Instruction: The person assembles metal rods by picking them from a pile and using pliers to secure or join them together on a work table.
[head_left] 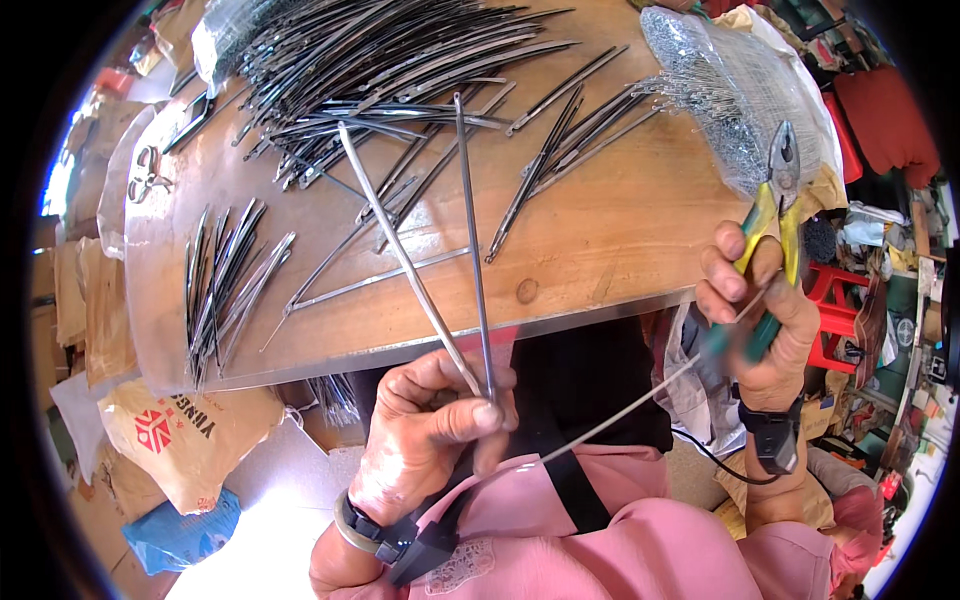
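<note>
My left hand (440, 410) is closed, pinching the lower ends of two long thin metal rods that look like umbrella ribs. One is a silvery rod (400, 250); beside it rises a dark rod (470, 220), and the two spread apart upward in a narrow V. My right hand (765, 300) is wrapped round pliers (785, 165) with yellow and green handles, jaws pointing up. Between my hands slants a thin pale rod (620, 408); its upper end reaches the fingers of my right hand, where blur hides how it is held.
A big heap of dark metal rods (350, 60) covers the back of the wooden table (600, 250). Smaller bundles (225, 280) lie at left. A plastic bag of thin metal pieces (715, 100) sits back right. A red stool (835, 310) stands right; a printed sack (190, 440) lies left.
</note>
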